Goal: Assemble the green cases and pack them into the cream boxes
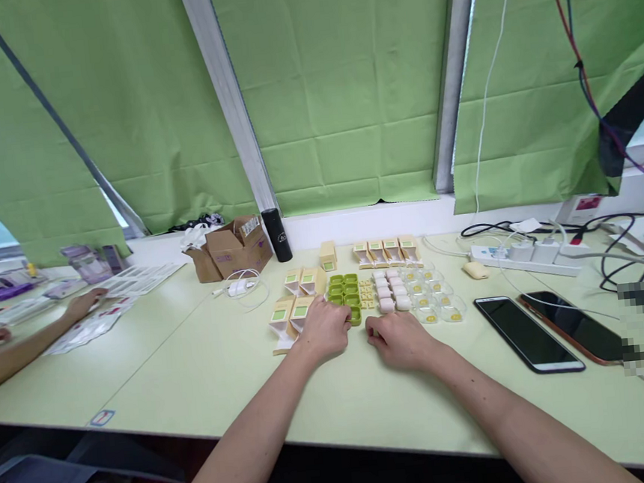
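Note:
My left hand [324,329] rests on the pale green table [198,372], its curled fingers touching the nearest of several small green trays [344,288]. My right hand [399,339] lies beside it with fingers curled under, just below a row of pink pieces [389,288]; what it holds, if anything, is hidden. Small yellow tiles [366,293] sit between the green trays and the pink pieces. Clear cups [433,295] with yellow spots stand right of the pink pieces. Open beige cartons [294,308] lie to the left, and more cartons [387,251] stand behind.
Two phones [555,330] lie at the right, with a power strip [520,254] and cables behind. A brown cardboard box [233,251] and a black cylinder [276,235] stand at the back. Another person's hands [82,304] work over packets at the far left.

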The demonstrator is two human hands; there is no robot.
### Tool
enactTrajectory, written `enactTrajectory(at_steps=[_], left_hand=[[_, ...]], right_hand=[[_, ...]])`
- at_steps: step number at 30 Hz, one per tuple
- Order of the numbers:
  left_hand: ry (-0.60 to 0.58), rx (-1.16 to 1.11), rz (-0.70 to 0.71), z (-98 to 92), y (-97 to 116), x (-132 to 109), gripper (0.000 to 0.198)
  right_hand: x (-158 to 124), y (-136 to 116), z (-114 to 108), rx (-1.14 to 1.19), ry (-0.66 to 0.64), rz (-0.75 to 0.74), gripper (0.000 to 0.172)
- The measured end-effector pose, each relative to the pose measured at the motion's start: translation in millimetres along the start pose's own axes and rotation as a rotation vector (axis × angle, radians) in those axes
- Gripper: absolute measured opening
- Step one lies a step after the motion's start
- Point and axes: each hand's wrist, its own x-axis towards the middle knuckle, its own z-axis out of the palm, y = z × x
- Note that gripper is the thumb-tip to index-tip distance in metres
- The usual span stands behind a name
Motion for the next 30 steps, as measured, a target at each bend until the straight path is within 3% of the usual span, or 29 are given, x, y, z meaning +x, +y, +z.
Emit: enactTrajectory(at_steps=[7, 13, 18, 22, 30], left_hand=[[0.006, -0.005, 0.033, 2.9, 6.7, -0.3, 0.01], [0.041, 0.02, 0.079, 4.5, 11.9, -0.5, 0.012], [0.096, 0.005, 0.12, 4.3, 14.6, -1.8, 0.012], [0.146, -0.017, 0.159, 5.7, 15.4, -3.1, 0.011], [0.29, -0.113, 0.253, 9.1, 14.2, -5.3, 0.017]], right_hand=[[0.7, 0.4, 2.1, 0.017, 0.019, 0.025, 0.018], [5.1, 6.6, 5.8, 0.105, 0.135, 0.143, 0.012], [6.5, 9.5, 7.2, 0.217, 0.251, 0.17, 0.033], [6.0, 9.5, 9.2, 0.251, 0.272, 0.14, 0.046], [9.2, 14.7, 11.9, 0.388, 0.34, 0.126, 0.035]])
